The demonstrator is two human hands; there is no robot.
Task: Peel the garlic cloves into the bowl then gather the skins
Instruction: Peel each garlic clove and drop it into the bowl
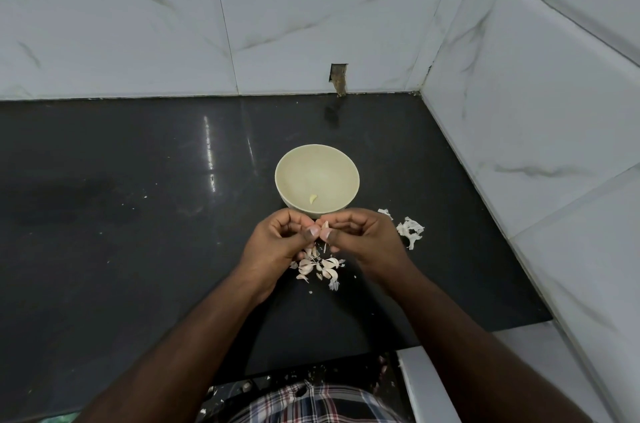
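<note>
A pale green bowl (298, 159) stands on the black counter with one peeled clove (312, 198) inside near its front wall. Just in front of the bowl, my left hand (277, 242) and my right hand (363, 239) meet, fingers curled, both pinching one unpeeled garlic clove (325, 230) between thumbs and fingertips. Below the hands lies a cluster of several loose garlic cloves with bits of skin (320, 266). A pile of papery skins (410, 230) lies to the right of my right hand.
The black counter (138, 214) meets white marble-look tiled walls at the back and right (519, 110). A small notch in the back wall (338, 77) sits behind the bowl. Tiny skin flecks dot the counter. The counter's front edge runs below my forearms.
</note>
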